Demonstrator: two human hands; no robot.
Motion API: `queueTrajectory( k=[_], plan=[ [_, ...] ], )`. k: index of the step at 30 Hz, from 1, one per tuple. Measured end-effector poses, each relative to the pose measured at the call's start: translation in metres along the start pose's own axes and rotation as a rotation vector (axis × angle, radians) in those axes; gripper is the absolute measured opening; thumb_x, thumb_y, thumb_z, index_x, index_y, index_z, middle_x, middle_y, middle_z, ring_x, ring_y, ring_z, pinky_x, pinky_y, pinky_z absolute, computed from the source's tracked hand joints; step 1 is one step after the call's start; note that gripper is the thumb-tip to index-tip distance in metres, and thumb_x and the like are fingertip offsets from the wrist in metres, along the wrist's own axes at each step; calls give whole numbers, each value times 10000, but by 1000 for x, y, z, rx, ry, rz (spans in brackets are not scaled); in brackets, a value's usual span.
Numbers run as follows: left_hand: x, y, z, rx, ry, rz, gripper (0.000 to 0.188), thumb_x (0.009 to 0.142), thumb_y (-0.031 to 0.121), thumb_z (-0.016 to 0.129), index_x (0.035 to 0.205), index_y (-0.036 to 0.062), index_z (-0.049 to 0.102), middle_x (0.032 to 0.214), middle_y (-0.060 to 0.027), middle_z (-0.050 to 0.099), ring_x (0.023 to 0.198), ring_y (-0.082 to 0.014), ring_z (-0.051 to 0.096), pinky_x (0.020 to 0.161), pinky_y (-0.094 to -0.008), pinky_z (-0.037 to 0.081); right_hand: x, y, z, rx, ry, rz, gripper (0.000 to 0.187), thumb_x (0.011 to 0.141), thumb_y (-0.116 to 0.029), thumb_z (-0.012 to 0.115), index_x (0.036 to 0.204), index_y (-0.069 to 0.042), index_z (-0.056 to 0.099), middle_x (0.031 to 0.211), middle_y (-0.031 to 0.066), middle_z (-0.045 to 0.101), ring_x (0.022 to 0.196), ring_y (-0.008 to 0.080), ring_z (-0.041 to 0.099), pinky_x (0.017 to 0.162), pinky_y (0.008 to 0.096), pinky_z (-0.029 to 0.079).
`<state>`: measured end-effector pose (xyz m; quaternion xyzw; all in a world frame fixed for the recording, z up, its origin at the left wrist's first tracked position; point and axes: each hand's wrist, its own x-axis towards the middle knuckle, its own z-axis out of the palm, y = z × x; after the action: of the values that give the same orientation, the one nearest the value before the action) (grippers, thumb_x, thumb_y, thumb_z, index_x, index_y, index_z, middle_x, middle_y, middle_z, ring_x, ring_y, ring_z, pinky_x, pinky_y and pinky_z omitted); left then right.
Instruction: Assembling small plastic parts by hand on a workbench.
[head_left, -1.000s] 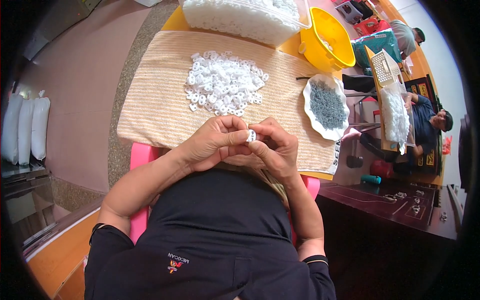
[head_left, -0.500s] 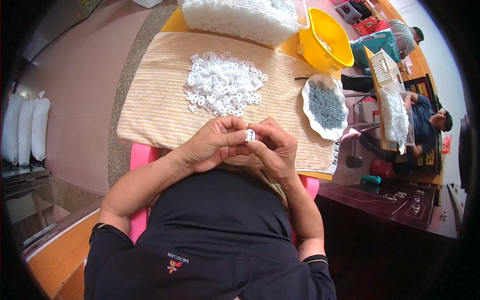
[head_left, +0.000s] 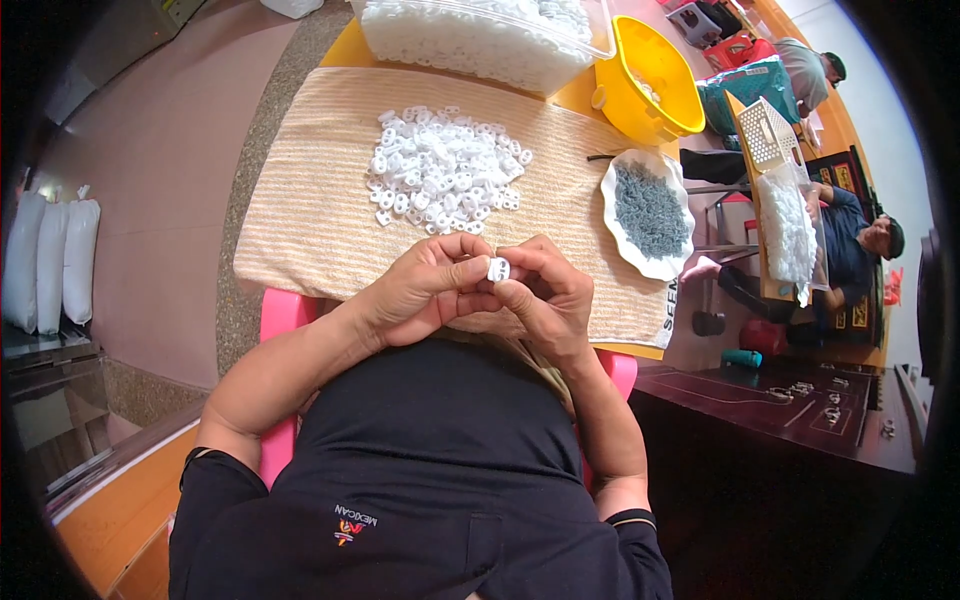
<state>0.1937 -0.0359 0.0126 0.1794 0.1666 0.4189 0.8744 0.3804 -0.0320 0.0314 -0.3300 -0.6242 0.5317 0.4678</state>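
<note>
A small white plastic piece with holes (head_left: 499, 269) is pinched between my two hands at the near edge of the towel. My left hand (head_left: 430, 285) grips its left side with thumb and forefinger, the other fingers curled beneath. On its other side, the thumb and fingers of my right hand (head_left: 548, 293) close on the same piece. Dark spots show in its holes; what they are is too small to tell. Just beyond my hands lies a heap of similar white pieces (head_left: 445, 168). To the right, a white scalloped dish (head_left: 648, 268) holds many small grey parts (head_left: 650, 210).
A striped towel (head_left: 310, 190) covers the yellow table. At the back stand a clear bin (head_left: 480, 72) full of white pieces and a yellow basin (head_left: 630, 95). Pink chair parts (head_left: 283, 315) flank me. Farther right, a person (head_left: 865, 235) sits by another table; white sacks (head_left: 80, 260) stand left.
My hands stay in place around the white piece, which appears turned very slightly. The table and its contents look shifted a touch to the left in view.
</note>
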Motion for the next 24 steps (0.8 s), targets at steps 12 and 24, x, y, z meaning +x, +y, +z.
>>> queueTrajectory(
  k=[12, 24],
  plan=[
    [1, -6, -2, 59, -5, 41, 95, 934, 133, 636, 969, 56, 593, 985, -55, 646, 907, -138, 646, 849, -303, 551, -3, 1, -5, -79, -74, 25, 248, 866, 53, 644, 1111, 72, 620, 948, 81, 546, 779, 117, 609, 693, 230, 534],
    [2, -4, 7, -5, 67, -14, 187, 952, 162, 610, 1104, 55, 586, 1096, -101, 652, 966, -159, 642, 883, -314, 558, 8, -18, -32, -278, 167, -98, 259, 874, 76, 610, 1131, 49, 592, 931, 68, 557, 784, 119, 603, 669, 243, 527]
  ],
)
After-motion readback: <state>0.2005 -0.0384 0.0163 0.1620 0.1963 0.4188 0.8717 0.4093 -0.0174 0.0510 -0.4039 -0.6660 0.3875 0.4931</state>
